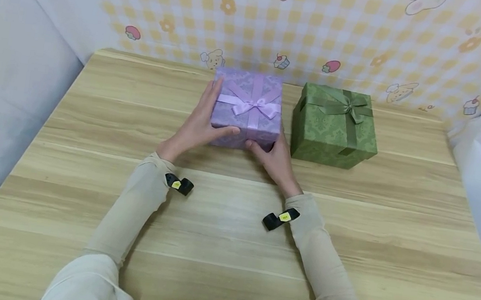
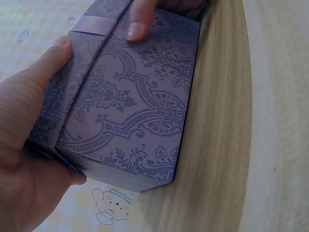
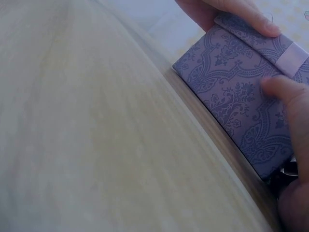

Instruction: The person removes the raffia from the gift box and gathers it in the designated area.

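A purple gift box (image 1: pixel 271 86) with damask print and a lilac ribbon bow stands at the back of the table. My left hand (image 1: pixel 196 122) grips its left side, fingers along the side and thumb across the lid's front edge. On the opposite side my right hand (image 1: pixel 279 159) holds the box low, its thumb pressed on the front face. The left wrist view shows the patterned front of the box (image 2: pixel 130 106) with its lower edge at the wood. In the right wrist view my right thumb (image 3: pixel 285 89) lies below the lid rim; the right fingers are mostly hidden.
Just right of the purple box stands a green gift box (image 1: pixel 315 129) with a dark green bow. A wall sheet (image 1: pixel 255 27) with yellow checks and cartoon prints rises behind the wooden table (image 1: pixel 220 237). White panels (image 1: pixel 11 72) border the left and right sides.
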Action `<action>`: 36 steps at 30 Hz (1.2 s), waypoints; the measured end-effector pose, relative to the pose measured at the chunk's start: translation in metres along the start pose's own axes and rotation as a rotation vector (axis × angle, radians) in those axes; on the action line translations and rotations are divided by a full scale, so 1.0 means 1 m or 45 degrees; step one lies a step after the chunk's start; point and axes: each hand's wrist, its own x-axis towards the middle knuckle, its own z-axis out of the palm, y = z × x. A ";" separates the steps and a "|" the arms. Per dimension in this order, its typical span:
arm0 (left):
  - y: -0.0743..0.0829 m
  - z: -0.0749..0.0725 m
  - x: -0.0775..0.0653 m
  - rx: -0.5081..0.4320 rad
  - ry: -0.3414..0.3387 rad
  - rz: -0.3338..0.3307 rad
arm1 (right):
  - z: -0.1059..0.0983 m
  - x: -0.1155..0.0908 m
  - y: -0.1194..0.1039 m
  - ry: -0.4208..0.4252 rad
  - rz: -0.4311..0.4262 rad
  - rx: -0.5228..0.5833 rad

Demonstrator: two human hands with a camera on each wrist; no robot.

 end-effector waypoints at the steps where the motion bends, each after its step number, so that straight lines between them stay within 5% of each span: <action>1: 0.000 0.000 0.000 0.000 0.000 0.000 | -0.001 0.000 -0.001 -0.003 -0.008 0.020; 13: 0.003 0.000 0.000 0.022 0.000 0.005 | -0.011 -0.010 -0.041 -0.036 0.018 0.141; 33: 0.006 -0.001 0.000 0.016 0.060 0.061 | -0.010 -0.010 -0.039 0.002 0.051 0.124; 36: 0.008 -0.001 0.001 0.021 0.065 0.075 | -0.009 -0.008 -0.025 0.003 0.066 0.114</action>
